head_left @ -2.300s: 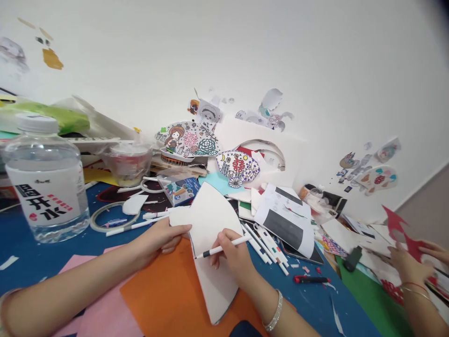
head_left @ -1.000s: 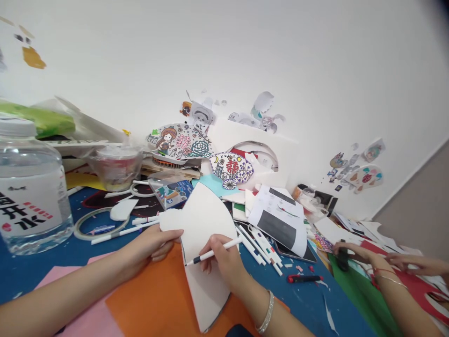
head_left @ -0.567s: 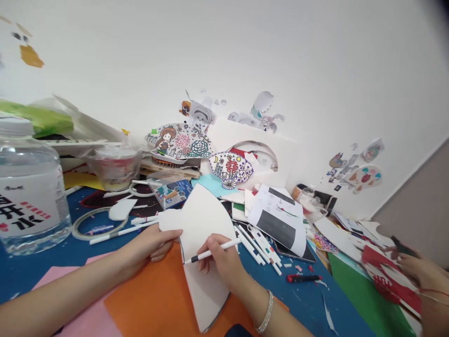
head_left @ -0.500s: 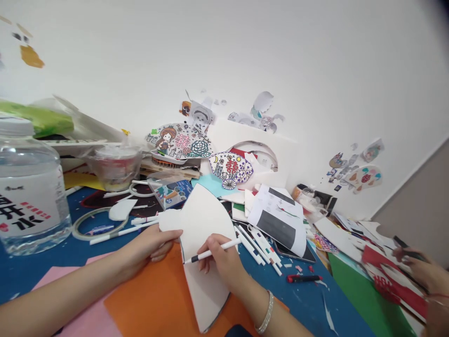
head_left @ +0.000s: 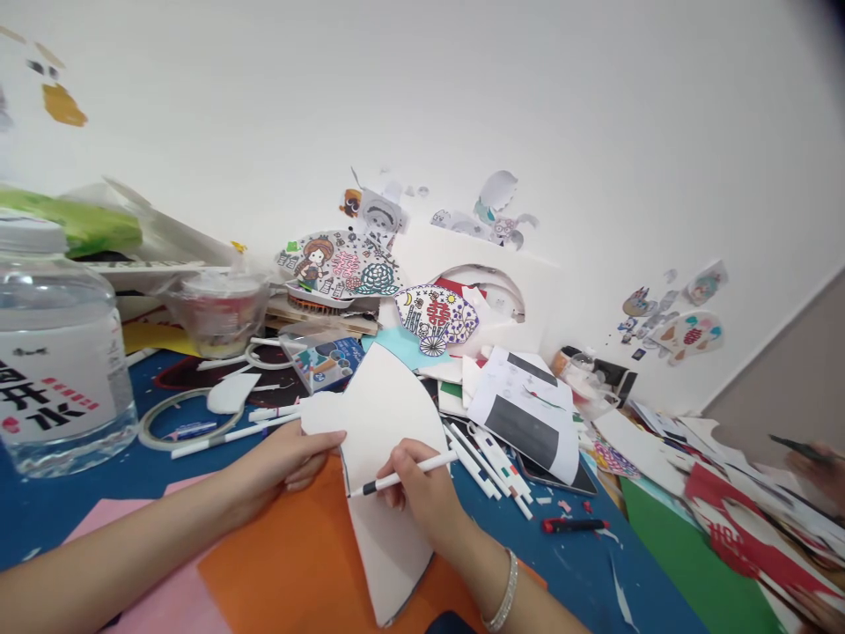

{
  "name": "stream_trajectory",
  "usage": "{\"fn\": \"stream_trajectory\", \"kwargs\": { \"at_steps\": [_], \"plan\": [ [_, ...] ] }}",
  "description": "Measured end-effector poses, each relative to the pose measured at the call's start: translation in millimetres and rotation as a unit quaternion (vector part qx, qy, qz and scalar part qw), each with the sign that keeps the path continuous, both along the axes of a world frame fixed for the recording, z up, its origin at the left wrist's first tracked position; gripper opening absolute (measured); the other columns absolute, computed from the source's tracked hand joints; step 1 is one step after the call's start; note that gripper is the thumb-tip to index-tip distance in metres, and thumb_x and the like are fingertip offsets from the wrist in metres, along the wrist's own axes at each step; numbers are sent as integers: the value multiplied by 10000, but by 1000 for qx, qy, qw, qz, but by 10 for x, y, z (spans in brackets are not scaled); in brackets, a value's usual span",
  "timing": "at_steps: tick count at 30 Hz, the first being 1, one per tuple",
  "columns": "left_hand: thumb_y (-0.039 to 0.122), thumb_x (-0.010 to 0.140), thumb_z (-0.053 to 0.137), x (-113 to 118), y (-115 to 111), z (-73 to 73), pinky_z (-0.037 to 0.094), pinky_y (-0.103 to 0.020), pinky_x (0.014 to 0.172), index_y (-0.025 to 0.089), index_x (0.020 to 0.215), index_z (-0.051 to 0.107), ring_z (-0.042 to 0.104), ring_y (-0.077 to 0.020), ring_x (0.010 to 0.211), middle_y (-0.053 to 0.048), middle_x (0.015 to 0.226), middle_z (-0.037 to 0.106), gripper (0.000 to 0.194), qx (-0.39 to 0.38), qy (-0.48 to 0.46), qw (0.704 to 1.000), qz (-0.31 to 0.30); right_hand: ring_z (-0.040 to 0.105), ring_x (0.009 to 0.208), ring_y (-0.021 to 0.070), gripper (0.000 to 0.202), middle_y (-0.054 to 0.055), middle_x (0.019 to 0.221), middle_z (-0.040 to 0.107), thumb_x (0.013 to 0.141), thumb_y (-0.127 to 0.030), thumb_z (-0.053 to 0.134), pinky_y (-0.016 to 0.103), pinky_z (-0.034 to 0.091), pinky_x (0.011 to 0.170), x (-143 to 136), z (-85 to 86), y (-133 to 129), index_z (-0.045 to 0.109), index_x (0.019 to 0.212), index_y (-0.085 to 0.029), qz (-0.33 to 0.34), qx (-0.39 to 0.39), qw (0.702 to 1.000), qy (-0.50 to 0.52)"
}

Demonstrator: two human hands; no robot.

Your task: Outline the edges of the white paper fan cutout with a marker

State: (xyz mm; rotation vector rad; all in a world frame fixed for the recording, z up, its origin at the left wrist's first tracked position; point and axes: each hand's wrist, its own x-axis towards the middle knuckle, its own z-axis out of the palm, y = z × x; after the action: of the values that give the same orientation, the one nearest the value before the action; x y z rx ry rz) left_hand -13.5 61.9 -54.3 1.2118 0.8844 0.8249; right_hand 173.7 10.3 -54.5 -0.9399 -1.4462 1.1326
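A white fan-shaped board (head_left: 389, 396) is held tilted over orange paper (head_left: 290, 546). My left hand (head_left: 304, 456) grips its left side, thumb on the front and fingers folded behind. In my right hand (head_left: 415, 484) is a white marker (head_left: 413, 473) with a black end; its tip touches the board's left edge, where a dark line runs. Dark colouring also shows along the lower right edge. Pink paper (head_left: 132, 528) lies under my left forearm.
Loose white markers (head_left: 475, 462) and a red-and-black pen (head_left: 574, 526) lie right of the board. A large water bottle (head_left: 62, 352) stands at left, beside a tape roll (head_left: 149, 431). Decorated fans (head_left: 436, 313) lean at the back. Another person's hand (head_left: 819, 471) holds a dark tool at far right.
My hands, the board and the marker stay almost in place. At far right, the other person's hand has moved right and up, away from the red paper.
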Motion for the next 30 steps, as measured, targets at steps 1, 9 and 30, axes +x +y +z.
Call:
{"fn": "stream_trajectory", "kwargs": {
  "at_steps": [1, 9, 30],
  "plan": [
    [472, 698, 637, -1, 2, -6, 58, -261, 408, 213, 438, 350, 138, -41, 328, 88, 292, 278, 466, 1, -3, 1000, -1, 442, 416, 84, 444, -18, 474, 525, 819, -562, 525, 202, 329, 411, 2, -1, -2, 552, 630, -161, 0, -1, 1000, -2],
    [472, 702, 636, -11, 7, -12, 52, -260, 407, 213, 443, 347, 135, -40, 330, 92, 301, 270, 465, 2, -1, 1000, -1, 455, 419, 88, 426, -18, 492, 531, 830, -552, 527, 209, 348, 425, 1, -4, 2, 557, 669, -159, 33, 2, 999, 11],
    [458, 719, 624, -17, 20, -31, 52, -259, 406, 212, 493, 378, 132, -45, 336, 97, 312, 275, 414, 0, 2, 1000, 6, 454, 420, 88, 449, -15, 494, 535, 827, -573, 516, 208, 352, 425, 4, -1, 0, 564, 666, -157, 36, -2, 999, 4]
  ]
}}
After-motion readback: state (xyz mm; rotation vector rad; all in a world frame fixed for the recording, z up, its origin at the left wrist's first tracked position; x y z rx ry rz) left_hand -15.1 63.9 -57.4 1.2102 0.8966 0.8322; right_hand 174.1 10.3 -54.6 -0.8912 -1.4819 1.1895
